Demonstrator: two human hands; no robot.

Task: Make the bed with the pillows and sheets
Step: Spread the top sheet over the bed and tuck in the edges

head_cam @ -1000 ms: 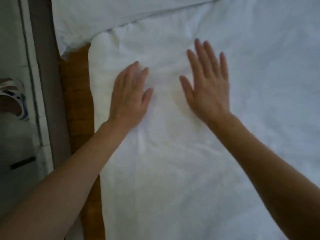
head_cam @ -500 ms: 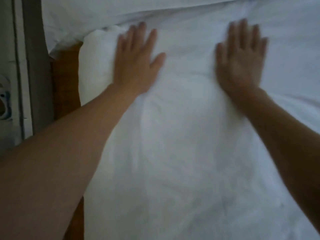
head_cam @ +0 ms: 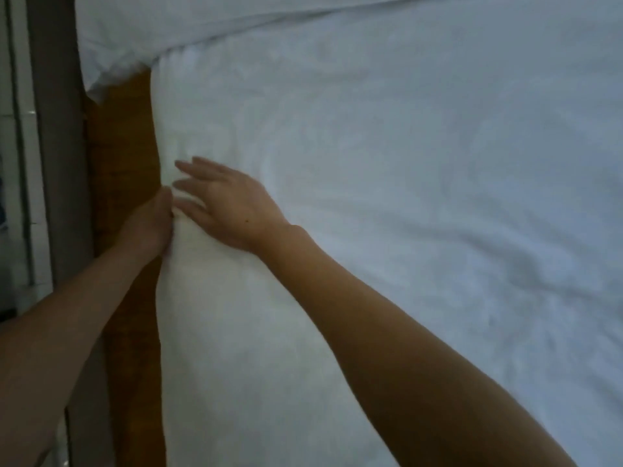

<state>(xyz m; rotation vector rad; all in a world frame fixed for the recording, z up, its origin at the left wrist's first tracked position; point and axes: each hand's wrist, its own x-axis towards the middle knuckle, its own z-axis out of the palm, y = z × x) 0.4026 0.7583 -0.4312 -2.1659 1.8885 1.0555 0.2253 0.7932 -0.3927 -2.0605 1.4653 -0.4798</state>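
Head view, one frame. Item: one white, soft, padded fabric bed cover (head_cam: 371, 197), lying flat across the bed and filling most of the view, its left edge running along one brown wooden bed rail (head_cam: 124, 163). One further white sheet layer (head_cam: 168, 28) overlaps it along the top. No pillows visible (count: none in view).

Hands, two. Left hand (head_cam: 148, 227): at the cover's left edge, fingers curled around the edge fabric, gripping it. Right hand (head_cam: 229, 210): fingers straight and spread, resting flat on the cover just beside the left hand.

Handling, judged: light, limp, creases readily; not fragile, not slippery. Best taken at the hem or corners, then smoothed with flat palms.

Beyond the rail: one grey strip of floor or wall (head_cam: 57, 129).
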